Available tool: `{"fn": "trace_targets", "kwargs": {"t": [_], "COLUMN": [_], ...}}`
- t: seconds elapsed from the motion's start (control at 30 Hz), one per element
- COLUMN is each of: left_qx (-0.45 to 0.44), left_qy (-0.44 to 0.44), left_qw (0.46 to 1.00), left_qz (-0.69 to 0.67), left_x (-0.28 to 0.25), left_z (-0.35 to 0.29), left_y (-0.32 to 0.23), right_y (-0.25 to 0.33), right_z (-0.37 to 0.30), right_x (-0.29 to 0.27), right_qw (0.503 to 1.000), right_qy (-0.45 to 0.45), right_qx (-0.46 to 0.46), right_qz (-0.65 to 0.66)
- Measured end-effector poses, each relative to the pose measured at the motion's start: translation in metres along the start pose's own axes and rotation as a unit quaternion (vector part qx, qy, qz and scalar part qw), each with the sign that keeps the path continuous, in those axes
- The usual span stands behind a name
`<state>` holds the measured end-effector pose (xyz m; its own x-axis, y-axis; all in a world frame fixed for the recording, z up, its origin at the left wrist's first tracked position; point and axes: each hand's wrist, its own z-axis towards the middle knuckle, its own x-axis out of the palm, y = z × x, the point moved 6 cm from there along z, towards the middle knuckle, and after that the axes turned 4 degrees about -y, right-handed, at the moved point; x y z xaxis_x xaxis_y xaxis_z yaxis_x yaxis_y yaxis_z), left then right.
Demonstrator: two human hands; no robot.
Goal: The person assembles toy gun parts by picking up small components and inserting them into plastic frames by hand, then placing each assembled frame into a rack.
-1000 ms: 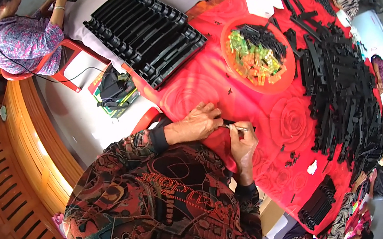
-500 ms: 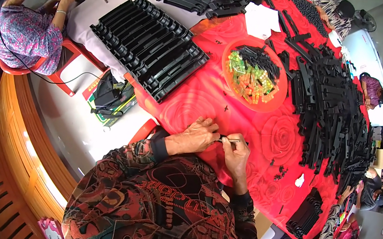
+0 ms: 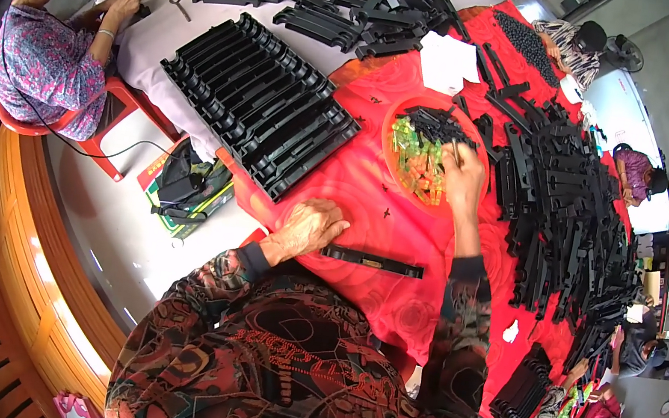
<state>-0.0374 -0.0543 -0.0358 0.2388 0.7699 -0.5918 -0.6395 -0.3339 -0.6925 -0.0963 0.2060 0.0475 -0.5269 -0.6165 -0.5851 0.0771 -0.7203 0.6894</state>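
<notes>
My left hand [image 3: 313, 227] lies palm down on the red cloth, fingers loosely bent and thumb held apart. Close by its thumb side is the left end of a narrow black plastic bar [image 3: 374, 262], which lies flat before me; a small tan piece shows in its middle. Out over the orange-red plate [image 3: 388, 150] is my right hand [image 3: 462, 174], its fingers closed round a thin, light-coloured tool [image 3: 454, 150]. The plate holds green, yellowish and orange small pieces [image 3: 418, 157] and a pile of black strips [image 3: 438, 124]. The tool's tip is too small to make out.
Black bars stand in a long row [image 3: 259, 103] at left. More black bars [image 3: 565, 200] are heaped at right and in another pile [image 3: 365, 2] at the back. White paper [image 3: 447, 63] lies beyond the plate. A person [image 3: 53, 67] sits at left; others are at right.
My right hand has gone from beside my left hand out to the plate, keeping the thin tool. My left hand has shifted a little left, and the black bar is now uncovered.
</notes>
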Motion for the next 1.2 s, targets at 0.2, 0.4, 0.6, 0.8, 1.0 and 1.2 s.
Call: {"fn": "trace_targets", "kwargs": {"t": [0.2,0.4,0.6,0.8,1.0,1.2], "left_qx": [-0.002,-0.014,-0.005,0.002,-0.013,-0.011], "left_qy": [-0.034,-0.038,-0.027,-0.036,-0.030,-0.033], "left_qw": [0.996,0.996,0.997,0.997,0.997,0.997], "left_qz": [-0.085,-0.085,-0.067,-0.068,-0.070,-0.069], "left_x": [-0.009,-0.006,-0.007,-0.004,-0.004,-0.005], "left_z": [0.000,-0.001,0.001,0.001,0.000,-0.001], "left_y": [-0.001,0.002,0.000,-0.001,-0.001,-0.001], "right_y": [-0.010,-0.021,-0.021,-0.023,-0.030,-0.038], "right_z": [0.057,0.065,0.071,0.076,0.072,0.063], "right_x": [0.043,0.063,0.064,0.062,0.070,0.036], "right_qw": [0.995,0.973,0.965,0.957,0.959,0.983], "right_qy": [-0.005,0.029,0.040,0.079,0.083,-0.002], "right_qx": [-0.054,-0.039,-0.029,-0.018,-0.085,-0.093], "right_qz": [-0.081,-0.227,-0.259,-0.280,-0.257,-0.161]}}
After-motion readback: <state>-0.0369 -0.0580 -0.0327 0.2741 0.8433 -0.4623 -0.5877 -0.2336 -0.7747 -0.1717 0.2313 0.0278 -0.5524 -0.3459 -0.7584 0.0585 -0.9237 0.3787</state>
